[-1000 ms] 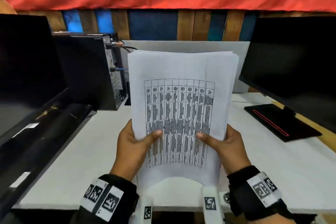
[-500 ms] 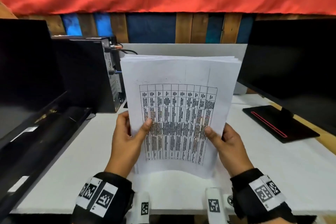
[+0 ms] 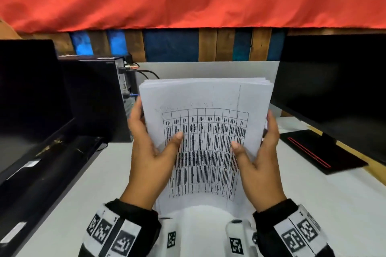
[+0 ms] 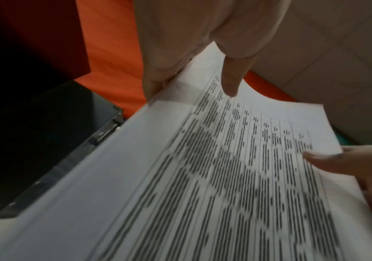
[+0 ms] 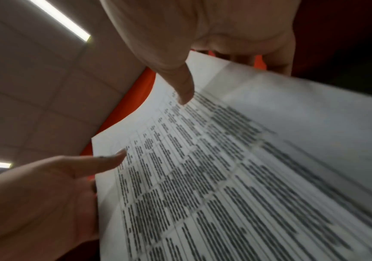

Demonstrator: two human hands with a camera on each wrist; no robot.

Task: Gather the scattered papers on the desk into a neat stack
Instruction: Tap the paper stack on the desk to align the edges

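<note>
A stack of white papers (image 3: 205, 131), its top sheet printed with a black table, stands nearly upright over the white desk (image 3: 313, 204). My left hand (image 3: 152, 142) grips its left edge, thumb on the front and fingers behind. My right hand (image 3: 265, 152) grips the right edge the same way. The stack's top edges are slightly fanned. Its lower edge is hidden behind white camera gear. In the left wrist view my left thumb (image 4: 230, 84) presses on the top sheet (image 4: 202, 176). The right wrist view shows my right thumb (image 5: 184, 88) on the sheet (image 5: 236, 176).
A black monitor (image 3: 27, 100) and a black PC tower (image 3: 94, 100) stand at the left. Another monitor (image 3: 334, 94) with a flat black base (image 3: 319, 150) stands at the right. A white partition (image 3: 208, 70) closes the desk's back.
The stack has come down lower in front of me. Both hands have slid up from its lower part to its side edges, thumbs still on the front sheet.
</note>
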